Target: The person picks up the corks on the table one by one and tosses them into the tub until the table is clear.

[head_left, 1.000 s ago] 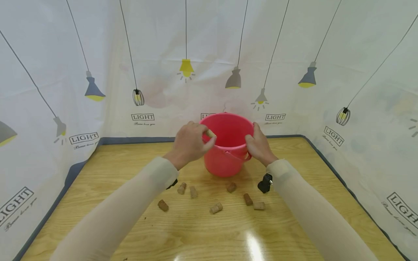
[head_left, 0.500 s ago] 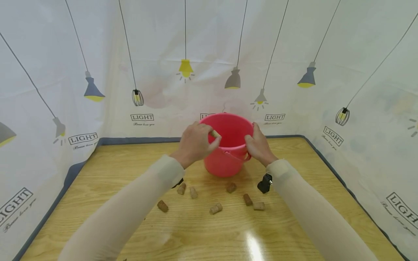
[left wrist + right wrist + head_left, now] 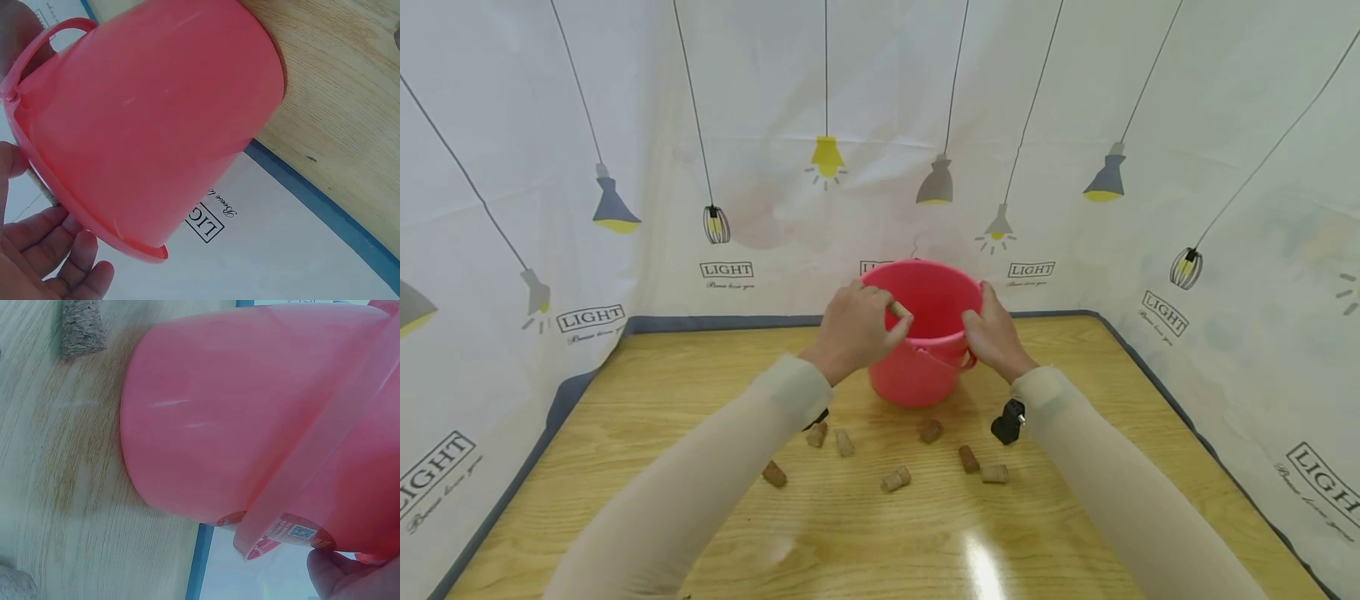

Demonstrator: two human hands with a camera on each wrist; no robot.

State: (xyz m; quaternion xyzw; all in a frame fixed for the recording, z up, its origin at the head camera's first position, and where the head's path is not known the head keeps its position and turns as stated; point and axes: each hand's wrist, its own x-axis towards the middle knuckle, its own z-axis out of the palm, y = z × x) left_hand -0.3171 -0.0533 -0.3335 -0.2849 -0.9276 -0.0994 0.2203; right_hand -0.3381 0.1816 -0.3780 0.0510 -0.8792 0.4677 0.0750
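Observation:
A pink plastic bucket (image 3: 907, 379) stands upright at the back of the wooden table, its handle hanging down in front. My left hand (image 3: 852, 327) pinches a cork (image 3: 898, 309) between thumb and fingers, at the left of the bucket's mouth. In the left wrist view, the bucket's rim mostly hides that cork (image 3: 44, 187). On the opposite side, my right hand (image 3: 996, 335) grips the rim, thumb outside; the right wrist view shows the thumb (image 3: 325, 575) against the bucket wall by a label.
Several loose corks lie on the table (image 3: 820, 533) in front of the bucket, among them a pale cork (image 3: 896, 479) and a darker brown cork (image 3: 968, 459). A white cloth (image 3: 760, 150) printed with lamps surrounds the table on the back and both sides.
My left hand has moved slightly to the right with the cork, further over the bucket's opening. My right hand and the bucket have kept their place.

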